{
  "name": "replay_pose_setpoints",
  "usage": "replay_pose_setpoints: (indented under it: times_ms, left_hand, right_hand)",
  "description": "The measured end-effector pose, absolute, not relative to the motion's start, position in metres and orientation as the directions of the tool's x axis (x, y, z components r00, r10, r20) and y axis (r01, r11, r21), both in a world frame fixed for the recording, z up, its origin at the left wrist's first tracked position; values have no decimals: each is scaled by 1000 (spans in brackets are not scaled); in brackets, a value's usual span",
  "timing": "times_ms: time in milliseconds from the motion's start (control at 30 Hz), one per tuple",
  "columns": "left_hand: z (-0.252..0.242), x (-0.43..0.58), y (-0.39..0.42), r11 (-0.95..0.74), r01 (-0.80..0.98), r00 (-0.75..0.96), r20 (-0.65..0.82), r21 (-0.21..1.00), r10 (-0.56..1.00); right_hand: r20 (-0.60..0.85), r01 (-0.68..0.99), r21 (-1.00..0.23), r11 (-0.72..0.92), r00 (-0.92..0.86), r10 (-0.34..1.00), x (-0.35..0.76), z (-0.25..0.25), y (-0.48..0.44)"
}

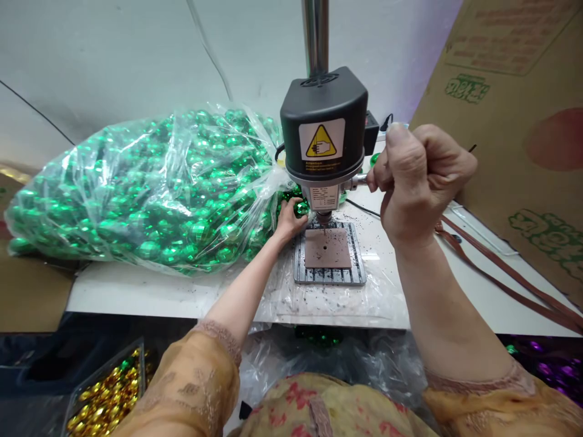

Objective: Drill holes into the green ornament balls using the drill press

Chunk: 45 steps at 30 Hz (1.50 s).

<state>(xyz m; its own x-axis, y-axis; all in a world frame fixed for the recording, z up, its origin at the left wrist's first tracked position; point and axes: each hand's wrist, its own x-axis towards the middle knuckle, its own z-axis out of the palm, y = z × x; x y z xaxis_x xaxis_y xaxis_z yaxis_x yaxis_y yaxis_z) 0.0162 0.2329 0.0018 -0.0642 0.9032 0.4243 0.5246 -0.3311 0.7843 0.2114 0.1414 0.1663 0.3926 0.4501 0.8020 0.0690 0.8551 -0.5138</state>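
Head view: hands (412, 182) on lever (361, 180), bead (300, 209)

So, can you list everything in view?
Drill machine: one, black and silver, centre
Post: one, silver, behind machine
Slotted plate: one, grey, below the machine
Holed block: one, pinkish, on the plate
Bag of green beads: one, clear, left
Gold beads: many, gold, bottom left
Purple beads: several, purple, bottom right
Table: one, white, centre
Straps: two lengths, brown, right
Boxes: two, brown, far left and right
Left fingers: several, bare, around a green bead
Right fingers: several, bare, on the lever
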Motion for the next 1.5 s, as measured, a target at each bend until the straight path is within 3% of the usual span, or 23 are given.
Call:
replay_pose_setpoints:
  times_ms: [100,200,433,567,767,1067,1300,1500]
  left_hand:
    - [14,11,212,-380,609,-51,513,696,857]
    - [22,6,180,-461,592,81,520,661,850]
    - [8,1,124,-425,462,134,413,778,901]
    - [-4,2,122,-441,410,228,378,798,897]
    - [-7,7,124,-351,327,199,299,877,933]
    - [-2,20,131,-406,471,237,331,783,913]
    - [-13,42,121,-336,456,103,326,824,940]
    - [-13,56,114,-361,532,70,385,766,920]
  right_hand:
    - [805,34,-497,867,391,446,210,166,142]
    - [815,-2,-454,891,403,416,210,166,144]
    - [794,16,-516,856,384,471,210,166,142]
    - [810,-20,-467,884,392,436,209,167,141]
    - [827,-12,-454,891,365,426,210,168,139]
    - [825,-3,-460,888,367,429,209,169,135]
    - [811,42,-499,865,373,450,209,169,136]
    - [792,49,-532,845,381,477,208,172,135]
